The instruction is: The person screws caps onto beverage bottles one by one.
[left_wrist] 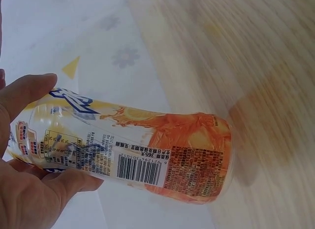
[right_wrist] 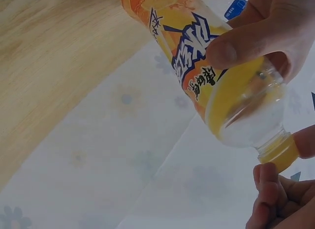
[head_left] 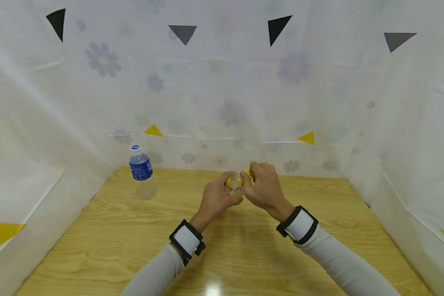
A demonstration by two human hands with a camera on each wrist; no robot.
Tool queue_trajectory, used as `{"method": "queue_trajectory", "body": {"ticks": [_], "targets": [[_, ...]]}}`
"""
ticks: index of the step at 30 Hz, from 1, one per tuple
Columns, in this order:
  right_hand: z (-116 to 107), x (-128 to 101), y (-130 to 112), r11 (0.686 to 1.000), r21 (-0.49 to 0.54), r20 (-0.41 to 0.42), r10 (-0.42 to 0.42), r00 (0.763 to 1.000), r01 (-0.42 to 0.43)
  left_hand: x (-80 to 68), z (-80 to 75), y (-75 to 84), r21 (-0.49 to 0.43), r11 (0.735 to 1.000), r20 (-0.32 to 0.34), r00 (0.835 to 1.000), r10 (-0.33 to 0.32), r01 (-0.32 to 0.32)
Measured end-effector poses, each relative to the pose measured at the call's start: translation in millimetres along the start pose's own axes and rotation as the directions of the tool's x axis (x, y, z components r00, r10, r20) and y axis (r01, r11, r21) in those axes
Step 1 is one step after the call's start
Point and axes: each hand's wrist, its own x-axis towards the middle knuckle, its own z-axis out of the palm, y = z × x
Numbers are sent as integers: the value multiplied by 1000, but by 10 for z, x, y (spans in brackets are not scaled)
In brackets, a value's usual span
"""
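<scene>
My left hand [head_left: 217, 196] grips a clear plastic drink bottle [head_left: 235, 185] round its upper body, thumb on one side and fingers on the other. The bottle's label is yellow and orange with blue and white lettering. A barcode [left_wrist: 141, 167] shows on it in the left wrist view, above the bottle's orange lower end. With thumb and fingers my right hand [head_left: 265, 188] pinches the yellow cap [right_wrist: 279, 152], which sits at the bottle's neck. The clear shoulder of the bottle looks empty in the right wrist view.
On the left of the wooden table [head_left: 133, 242] stands a second clear bottle [head_left: 146, 189] with a blue label and a white-and-blue cap. A pale flowered sheet [head_left: 222, 90] with black, grey and yellow triangles encloses the table at the back and sides.
</scene>
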Motion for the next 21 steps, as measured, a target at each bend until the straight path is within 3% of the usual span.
{"method": "queue_trajectory", "body": {"ticks": [5, 11, 16, 21], "targets": [[-59, -19, -61, 996, -13, 81, 85, 993, -84, -9, 1, -8, 4, 1000, -2, 1000, -6, 6], [-164, -25, -145, 977, 26, 202, 202, 958, -211, -19, -5, 0, 1, 1000, 13, 1000, -23, 23], [-207, -19, -164, 976, 73, 265, 181, 947, -207, -13, 2, -5, 17, 1000, 18, 1000, -23, 23], [-197, -19, -169, 976, 95, 255, 168, 952, -198, 1, 0, -6, 17, 1000, 11, 1000, -5, 5]]}}
